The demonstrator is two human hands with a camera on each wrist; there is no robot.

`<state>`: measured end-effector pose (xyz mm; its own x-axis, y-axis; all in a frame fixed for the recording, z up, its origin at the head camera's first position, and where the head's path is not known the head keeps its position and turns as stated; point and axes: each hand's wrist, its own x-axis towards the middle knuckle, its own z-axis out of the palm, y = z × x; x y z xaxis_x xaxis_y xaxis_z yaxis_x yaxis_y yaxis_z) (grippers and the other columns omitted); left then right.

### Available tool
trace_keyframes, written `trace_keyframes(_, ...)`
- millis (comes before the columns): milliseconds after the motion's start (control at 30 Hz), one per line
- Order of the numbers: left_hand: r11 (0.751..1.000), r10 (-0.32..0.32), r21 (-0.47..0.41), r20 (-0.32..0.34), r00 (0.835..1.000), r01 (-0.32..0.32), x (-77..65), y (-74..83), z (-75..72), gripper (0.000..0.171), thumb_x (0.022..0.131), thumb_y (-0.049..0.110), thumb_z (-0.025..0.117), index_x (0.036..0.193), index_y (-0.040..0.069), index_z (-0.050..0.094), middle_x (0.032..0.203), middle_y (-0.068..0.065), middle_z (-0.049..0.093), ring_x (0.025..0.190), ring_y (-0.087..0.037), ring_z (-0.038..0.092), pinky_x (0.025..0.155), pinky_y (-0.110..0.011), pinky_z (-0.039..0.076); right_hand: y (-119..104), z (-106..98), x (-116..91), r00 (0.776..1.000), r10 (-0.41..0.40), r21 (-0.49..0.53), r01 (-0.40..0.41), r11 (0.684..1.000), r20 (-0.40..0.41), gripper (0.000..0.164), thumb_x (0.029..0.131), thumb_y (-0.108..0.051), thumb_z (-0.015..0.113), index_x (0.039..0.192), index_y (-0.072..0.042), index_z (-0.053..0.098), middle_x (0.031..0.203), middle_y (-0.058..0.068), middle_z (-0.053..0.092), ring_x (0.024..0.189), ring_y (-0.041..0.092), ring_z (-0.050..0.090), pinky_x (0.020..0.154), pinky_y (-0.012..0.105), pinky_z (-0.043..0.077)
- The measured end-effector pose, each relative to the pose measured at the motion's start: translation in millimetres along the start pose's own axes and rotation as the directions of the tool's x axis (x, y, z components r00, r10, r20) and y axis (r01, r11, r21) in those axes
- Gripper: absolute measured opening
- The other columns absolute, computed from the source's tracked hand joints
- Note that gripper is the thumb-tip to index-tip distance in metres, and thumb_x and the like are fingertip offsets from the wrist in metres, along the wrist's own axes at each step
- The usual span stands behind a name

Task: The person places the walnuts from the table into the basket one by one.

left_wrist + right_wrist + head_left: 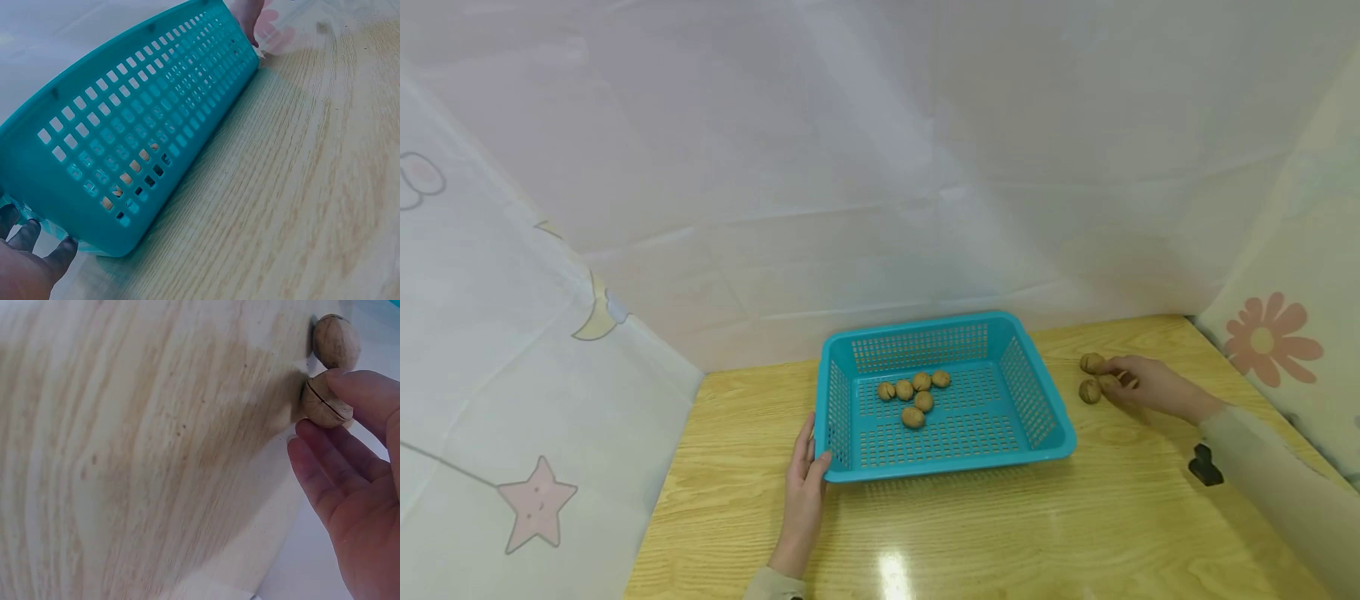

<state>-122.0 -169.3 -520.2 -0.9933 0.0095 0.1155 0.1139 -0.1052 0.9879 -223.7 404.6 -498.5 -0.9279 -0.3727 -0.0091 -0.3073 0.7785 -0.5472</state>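
A blue-green plastic basket with slotted walls stands on the table, several walnuts lying inside it. At its near left corner, my left hand grips the rim, thumb on top and fingers against the outer wall. To the right of the basket, my right hand pinches a walnut between thumb and fingers. Close beside those fingers, two more walnuts rest on the table, one farther back and one nearer. The left wrist view shows the basket's slotted side with walnuts glimpsed through the holes.
The wood-grain table ends at a pale cloth backdrop behind. Printed cloth also hangs at the left and right. A small black object shows at the right sleeve.
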Motion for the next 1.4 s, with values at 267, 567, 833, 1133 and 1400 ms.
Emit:
trace_keyframes(267, 1.0, -0.01, -0.001, 0.006, 1.0, 0.01, -0.2, 0.8, 0.2, 0.063, 0.11, 0.012, 0.043, 0.168, 0.013, 0.018, 0.17, -0.018, 0.022, 0.154, -0.04, 0.027, 0.11, -0.022, 0.043, -14.2, -11.4, -10.4, 0.999, 0.006, -0.033, -0.007, 0.999, -0.042, 0.037, 0.101, -0.019, 0.07, 0.131, 0.003, 0.065, 0.123, 0.02, 0.068, 0.098, 0.027, 0.068, 0.075, 0.033, 0.059)
trace_keyframes(567, 1.0, -0.011, 0.021, -0.011, 1.0, 0.011, 0.7, 0.4, 0.2, 0.063, 0.11, 0.013, 0.044, 0.168, 0.014, 0.019, 0.169, -0.018, 0.026, 0.151, -0.04, 0.032, 0.108, -0.025, 0.047, -40.4, -21.5, -9.3, 0.992, -0.073, -0.077, 0.066, 0.995, -0.101, 0.035, 0.1, -0.017, 0.072, 0.13, 0.001, 0.067, 0.124, 0.018, 0.068, 0.098, 0.028, 0.069, 0.077, 0.034, 0.061)
trace_keyframes(833, 0.999, -0.025, 0.023, -0.028, 0.999, 0.025, 1.6, 2.8, 0.4, 0.062, 0.11, 0.012, 0.044, 0.167, 0.015, 0.022, 0.169, -0.017, 0.029, 0.15, -0.038, 0.036, 0.11, -0.03, 0.048, -75.0, -28.7, -3.1, 0.99, -0.12, -0.057, 0.116, 0.992, -0.078, 0.033, 0.098, -0.013, 0.073, 0.13, -0.003, 0.067, 0.124, 0.012, 0.069, 0.099, 0.024, 0.069, 0.079, 0.032, 0.061)
trace_keyframes(1133, 0.999, -0.039, 0.018, -0.021, 0.999, 0.039, 1.8, 2.5, 0.0, 0.062, 0.11, 0.012, 0.044, 0.168, 0.015, 0.021, 0.169, -0.016, 0.027, 0.15, -0.038, 0.036, 0.111, -0.035, 0.047, -115.4, -32.8, 10.1, 0.984, -0.167, -0.044, 0.164, 0.985, -0.069, 0.032, 0.098, -0.012, 0.073, 0.129, -0.006, 0.067, 0.123, 0.008, 0.068, 0.1, 0.022, 0.069, 0.079, 0.031, 0.06)
trace_keyframes(1400, 0.999, -0.041, 0.017, -0.016, 0.999, 0.042, 0.7, 2.5, 0.0, 0.063, 0.11, 0.012, 0.043, 0.168, 0.014, 0.019, 0.17, -0.015, 0.026, 0.151, -0.037, 0.035, 0.11, -0.033, 0.047, -143.3, -34.3, 32.9, 0.968, -0.249, -0.054, 0.247, 0.968, -0.034, 0.033, 0.097, -0.009, 0.073, 0.129, -0.003, 0.067, 0.117, 0.005, 0.065, 0.097, 0.019, 0.067, 0.08, 0.031, 0.061)
